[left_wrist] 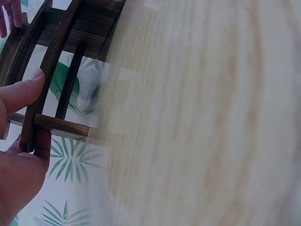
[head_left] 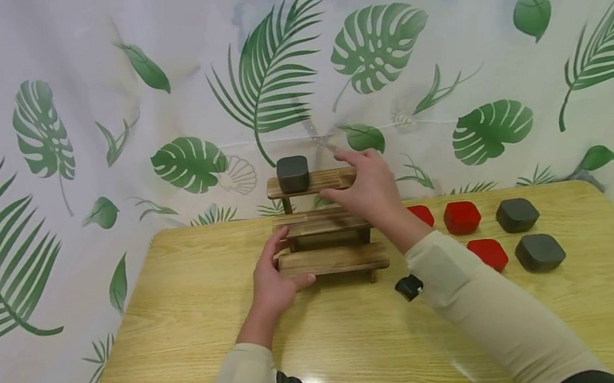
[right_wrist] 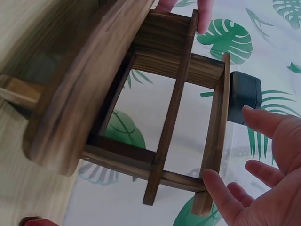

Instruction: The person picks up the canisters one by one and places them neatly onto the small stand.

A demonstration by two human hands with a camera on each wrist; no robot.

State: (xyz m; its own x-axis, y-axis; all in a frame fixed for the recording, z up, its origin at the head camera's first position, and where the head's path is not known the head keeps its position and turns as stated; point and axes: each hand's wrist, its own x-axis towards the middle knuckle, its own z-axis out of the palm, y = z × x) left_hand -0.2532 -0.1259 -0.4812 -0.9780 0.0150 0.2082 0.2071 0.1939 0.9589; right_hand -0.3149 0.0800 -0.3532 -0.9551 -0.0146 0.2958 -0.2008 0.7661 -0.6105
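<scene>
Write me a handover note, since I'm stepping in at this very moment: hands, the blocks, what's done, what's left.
Left hand grips the left end of the wooden stepped shelf, thumb on the lowest step.
Right hand is open at the top step's right end, holding nothing.
Done: one grey block stands on the top step.
Left: three red blocks and two grey blocks lie on the table, right of the shelf.
</scene>
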